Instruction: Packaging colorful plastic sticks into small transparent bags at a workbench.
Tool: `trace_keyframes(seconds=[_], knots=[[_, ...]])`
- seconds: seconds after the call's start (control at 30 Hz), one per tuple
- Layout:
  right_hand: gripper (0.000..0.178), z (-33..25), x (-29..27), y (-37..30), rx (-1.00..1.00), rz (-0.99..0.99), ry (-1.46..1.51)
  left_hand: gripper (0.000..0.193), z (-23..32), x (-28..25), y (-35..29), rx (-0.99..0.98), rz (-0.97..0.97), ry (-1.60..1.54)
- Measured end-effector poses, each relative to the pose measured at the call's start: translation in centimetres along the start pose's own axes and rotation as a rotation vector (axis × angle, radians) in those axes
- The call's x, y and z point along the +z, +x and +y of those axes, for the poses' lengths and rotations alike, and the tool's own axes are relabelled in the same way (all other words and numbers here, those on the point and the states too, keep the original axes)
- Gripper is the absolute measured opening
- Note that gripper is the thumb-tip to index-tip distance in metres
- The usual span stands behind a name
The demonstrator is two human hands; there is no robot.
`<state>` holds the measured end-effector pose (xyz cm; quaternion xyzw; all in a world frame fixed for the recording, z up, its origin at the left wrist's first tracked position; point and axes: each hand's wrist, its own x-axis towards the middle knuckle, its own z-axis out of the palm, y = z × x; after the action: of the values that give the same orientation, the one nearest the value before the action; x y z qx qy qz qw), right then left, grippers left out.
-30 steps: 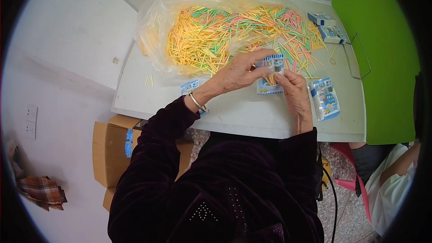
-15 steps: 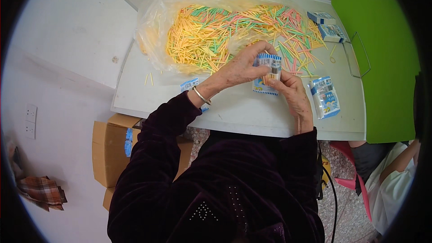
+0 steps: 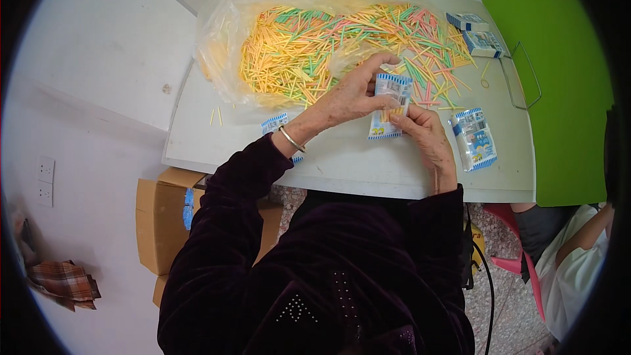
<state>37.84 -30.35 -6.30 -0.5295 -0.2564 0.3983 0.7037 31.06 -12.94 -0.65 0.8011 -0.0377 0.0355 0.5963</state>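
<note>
Above the front half of the table I hold a small blue-and-white plastic packet (image 3: 392, 85) in both hands. Pale yellow and orange sticks show through its lower middle. My left hand (image 3: 355, 97), with a bangle at the wrist, is closed on the packet's left side, its thumb across the front and its index finger raised. From the right, my right hand (image 3: 428, 137) grips the lower part, thumb on the front; its other fingers are mostly hidden behind. A heap of thin pastel sticks (image 3: 296, 52) lies just beyond my hands.
A clear plastic bag (image 3: 220, 39) surrounds the heap. Flat packets lie right (image 3: 474, 139) and partly under my left wrist (image 3: 275, 122); filled packs (image 3: 483, 44) sit back right by a wire handle (image 3: 539, 92). Below left stands a cardboard box (image 3: 154, 227). A person (image 3: 578, 263) is at right.
The packet has tilted slightly in my hands, its top leaning right. My left index finger has lifted away from the packet's top edge. The right hand has hardly moved.
</note>
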Motion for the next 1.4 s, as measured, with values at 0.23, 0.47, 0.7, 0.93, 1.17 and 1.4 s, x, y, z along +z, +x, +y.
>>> trace_keyframes(seconds=[0.23,0.47,0.7,0.93,1.17,1.4], knots=[[0.024,-0.1,0.0,-0.1,-0.037,0.046,0.047,0.056,-0.4,0.0,-0.4,-0.109,0.005,-0.179],[0.021,0.8,-0.4,0.1,-0.057,0.060,0.045,0.055,-0.3,0.0,-0.2,-0.029,-0.041,-0.081],[0.019,0.4,-0.4,0.0,-0.051,0.068,0.001,0.054,0.4,-0.3,-0.7,-0.050,-0.056,-0.101],[0.018,0.4,0.0,-0.2,-0.043,0.011,-0.015,0.037,0.5,0.2,0.0,0.018,0.012,0.147],[0.020,0.3,-1.1,-1.4,-0.040,0.059,-0.114,0.027,-0.1,0.7,0.4,-0.061,0.005,-0.169],[0.019,-3.4,-4.8,-3.8,-0.288,0.417,-0.086,0.018,-2.1,-0.3,4.0,0.119,0.064,0.301]])
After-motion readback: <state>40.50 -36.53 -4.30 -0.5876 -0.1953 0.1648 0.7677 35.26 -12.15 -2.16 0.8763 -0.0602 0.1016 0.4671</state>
